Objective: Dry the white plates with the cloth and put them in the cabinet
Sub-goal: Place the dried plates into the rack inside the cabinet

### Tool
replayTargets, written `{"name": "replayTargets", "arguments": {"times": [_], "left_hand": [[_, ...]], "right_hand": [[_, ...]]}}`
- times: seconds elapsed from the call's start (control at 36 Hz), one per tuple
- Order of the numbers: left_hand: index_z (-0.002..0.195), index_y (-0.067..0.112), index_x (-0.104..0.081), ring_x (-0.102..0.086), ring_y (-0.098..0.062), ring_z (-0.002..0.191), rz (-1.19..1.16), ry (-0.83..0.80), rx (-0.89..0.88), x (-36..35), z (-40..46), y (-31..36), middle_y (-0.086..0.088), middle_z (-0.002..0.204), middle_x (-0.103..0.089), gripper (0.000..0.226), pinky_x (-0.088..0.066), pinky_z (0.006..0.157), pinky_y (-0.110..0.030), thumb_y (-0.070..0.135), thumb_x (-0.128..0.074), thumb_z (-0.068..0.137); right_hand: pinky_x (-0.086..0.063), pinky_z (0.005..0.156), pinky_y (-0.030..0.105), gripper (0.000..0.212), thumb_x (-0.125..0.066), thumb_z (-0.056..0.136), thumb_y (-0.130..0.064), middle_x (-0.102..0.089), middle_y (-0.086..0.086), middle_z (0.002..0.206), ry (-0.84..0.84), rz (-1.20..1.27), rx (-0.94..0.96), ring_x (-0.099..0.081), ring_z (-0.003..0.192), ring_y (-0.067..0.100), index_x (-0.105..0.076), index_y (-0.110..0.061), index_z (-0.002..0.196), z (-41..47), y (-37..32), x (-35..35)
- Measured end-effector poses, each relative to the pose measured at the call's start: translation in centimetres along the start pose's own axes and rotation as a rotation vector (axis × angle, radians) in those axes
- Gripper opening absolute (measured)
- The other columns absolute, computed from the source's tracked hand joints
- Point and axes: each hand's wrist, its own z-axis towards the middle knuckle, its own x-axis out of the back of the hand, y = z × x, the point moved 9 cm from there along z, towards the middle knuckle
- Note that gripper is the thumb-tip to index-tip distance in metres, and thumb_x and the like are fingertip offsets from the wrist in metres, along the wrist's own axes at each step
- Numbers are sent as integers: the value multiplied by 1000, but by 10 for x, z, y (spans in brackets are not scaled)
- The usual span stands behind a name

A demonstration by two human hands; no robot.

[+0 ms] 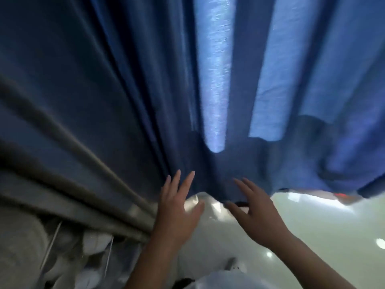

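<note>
My left hand and my right hand are both raised in front of me with fingers straight and spread, holding nothing. Their fingertips reach the lower hem of a blue curtain that fills most of the view. No plate, cloth or cabinet can be made out; the picture is blurred by motion.
A grey curtain fold runs diagonally at the left. Below it lie blurred white and grey items with thin metal rods. A shiny pale floor spreads at the lower right. A red-orange patch shows under the curtain hem.
</note>
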Motion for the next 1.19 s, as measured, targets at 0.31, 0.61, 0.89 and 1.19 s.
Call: {"name": "replayTargets", "arguments": {"times": [0.31, 0.61, 0.89, 1.19], "left_hand": [[152, 50, -23, -1, -11, 156, 171, -661, -422, -237, 32, 192, 11, 169, -13, 71, -6, 124, -27, 45, -66, 95], [155, 49, -26, 1, -9, 156, 225, -1073, -969, -444, -28, 441, 15, 169, -10, 67, -11, 127, -38, 50, -60, 97], [156, 49, -26, -6, -9, 156, 192, -1447, -1308, -576, -151, 647, 16, 168, -16, 67, -21, 126, -43, 51, -60, 97], [154, 51, -26, -11, -7, 155, 238, -1776, -1661, -642, -366, 760, 19, 166, -17, 66, -20, 125, -38, 51, -60, 97]], "right_hand": [[-24, 118, 30, 61, -60, 95, -46, -34, -5, 160, 407, 265, -698, -30, 147, 13, -40, -33, 151, -135, 231, 115], [-31, 105, 24, 51, -65, 94, -38, -48, -6, 149, 979, 431, -1230, -43, 137, 14, -52, -26, 143, -306, 384, 233], [-31, 114, 32, 53, -58, 97, -45, -40, -11, 155, 1283, 445, -1571, -36, 142, 12, -44, -33, 147, -423, 442, 329], [-28, 115, 29, 50, -61, 95, -44, -40, -17, 152, 1707, 569, -1899, -34, 142, 5, -50, -39, 143, -588, 447, 315]]}}
